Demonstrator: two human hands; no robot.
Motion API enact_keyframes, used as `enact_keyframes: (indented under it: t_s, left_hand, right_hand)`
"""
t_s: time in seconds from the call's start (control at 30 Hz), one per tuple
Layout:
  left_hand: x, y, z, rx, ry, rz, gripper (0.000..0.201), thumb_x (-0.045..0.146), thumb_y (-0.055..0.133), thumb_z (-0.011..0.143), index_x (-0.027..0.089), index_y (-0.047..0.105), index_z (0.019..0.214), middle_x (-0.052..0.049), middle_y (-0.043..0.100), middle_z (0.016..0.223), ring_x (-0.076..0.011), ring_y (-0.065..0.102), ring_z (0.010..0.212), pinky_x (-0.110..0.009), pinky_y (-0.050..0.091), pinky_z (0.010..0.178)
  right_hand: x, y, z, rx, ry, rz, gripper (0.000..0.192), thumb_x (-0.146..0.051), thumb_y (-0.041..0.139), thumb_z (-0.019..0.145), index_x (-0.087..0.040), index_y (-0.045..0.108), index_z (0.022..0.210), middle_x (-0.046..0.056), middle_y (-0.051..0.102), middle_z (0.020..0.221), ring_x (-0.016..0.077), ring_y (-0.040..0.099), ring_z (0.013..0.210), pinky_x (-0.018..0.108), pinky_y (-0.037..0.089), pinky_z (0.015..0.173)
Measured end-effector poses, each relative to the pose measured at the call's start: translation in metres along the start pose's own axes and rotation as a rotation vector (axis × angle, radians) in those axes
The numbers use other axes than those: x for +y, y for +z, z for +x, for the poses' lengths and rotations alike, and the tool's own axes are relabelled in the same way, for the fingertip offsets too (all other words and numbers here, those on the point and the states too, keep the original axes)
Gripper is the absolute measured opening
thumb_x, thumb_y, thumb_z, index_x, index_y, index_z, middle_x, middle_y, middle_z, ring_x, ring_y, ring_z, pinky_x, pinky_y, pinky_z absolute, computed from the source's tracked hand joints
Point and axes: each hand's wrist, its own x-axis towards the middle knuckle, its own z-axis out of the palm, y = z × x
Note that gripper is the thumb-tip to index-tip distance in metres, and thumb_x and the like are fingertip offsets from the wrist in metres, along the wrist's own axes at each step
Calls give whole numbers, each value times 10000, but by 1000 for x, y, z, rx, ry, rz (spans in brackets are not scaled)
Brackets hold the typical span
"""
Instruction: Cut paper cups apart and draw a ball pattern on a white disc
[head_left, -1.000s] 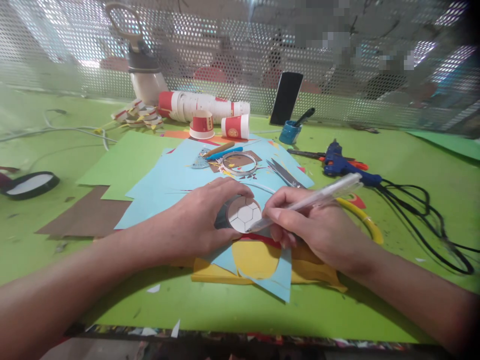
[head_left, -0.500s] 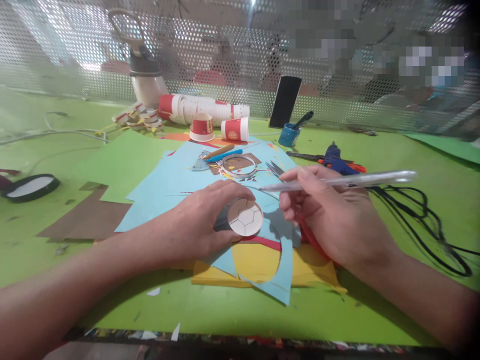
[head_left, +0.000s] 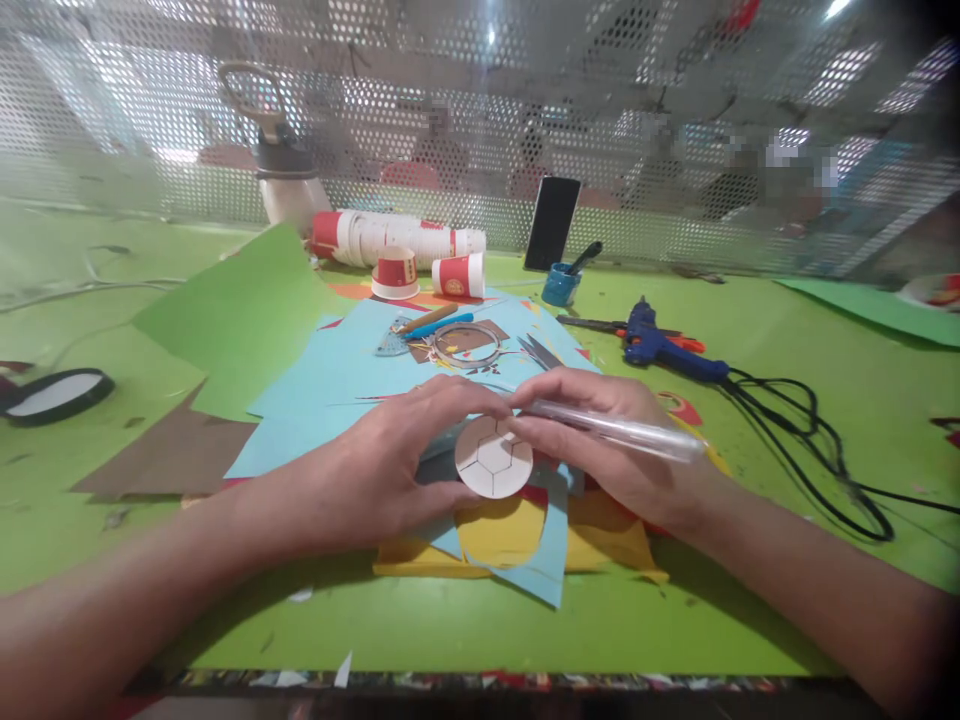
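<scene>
My left hand point(head_left: 409, 450) grips a paper cup lying on its side, its round white base point(head_left: 493, 457) facing me with pen lines forming hexagon shapes. My right hand point(head_left: 600, 440) holds a clear pen point(head_left: 622, 430) lying across the fingers, and its fingertips touch the right edge of the cup base. Both hands rest over a pile of light blue paper point(head_left: 352, 365) and yellow paper point(head_left: 510, 530) near the table's front.
On the green table point(head_left: 787, 340): a blue glue gun point(head_left: 660, 345) with black cord point(head_left: 810, 430), scissors point(head_left: 544, 352), a tape ring point(head_left: 465, 345), red paper cups point(head_left: 457, 275), a stacked cup row point(head_left: 390, 232), a phone point(head_left: 551, 222), a blue pot point(head_left: 561, 285), green sheet point(head_left: 240, 320), brown card point(head_left: 172, 450), black-rimmed lid point(head_left: 56, 395).
My right hand stopped drawing, lifted the pen away, then came back with the pen lying flat across the fingers, fingertips now on the cup base. The left hand tilted the cup base slightly toward me.
</scene>
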Motion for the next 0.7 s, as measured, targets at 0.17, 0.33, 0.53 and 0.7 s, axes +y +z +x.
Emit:
enact_keyframes:
  t_s: [0.17, 0.33, 0.53, 0.7]
  left_hand:
    - [2, 1, 0, 17, 17, -2, 390, 307, 638, 864, 232, 529, 1232, -64, 624, 1242, -219, 576, 1145, -345, 475, 961]
    - [-4, 8, 2, 196, -26, 85, 512, 379, 673, 835, 213, 480, 1280, -104, 586, 1306, -254, 551, 1201, -401, 450, 1018]
    - [-9, 14, 1, 283, -1, 187, 528, 362, 668, 839, 176, 470, 1292, -135, 587, 1271, -261, 548, 1191, -420, 467, 1002]
    - [-7, 11, 3, 234, -35, 158, 472, 311, 657, 839, 176, 494, 1262, -131, 570, 1272, -256, 537, 1197, -420, 471, 995]
  right_hand:
    - [1, 1, 0, 44, 13, 54, 111, -271, 732, 789, -196, 656, 817, -42, 622, 650, 96, 542, 567, 208, 404, 509]
    - [2, 5, -2, 146, 62, 232, 171, -304, 752, 774, -211, 628, 846, -43, 631, 626, 120, 571, 563, 238, 457, 538]
    - [3, 15, -7, 134, 86, 373, 204, -331, 733, 809, -214, 604, 916, -14, 700, 722, 134, 650, 602, 273, 532, 624]
    - [4, 13, -9, 96, 79, 290, 174, -334, 697, 843, -215, 606, 929, -4, 691, 754, 142, 653, 667, 271, 543, 651]
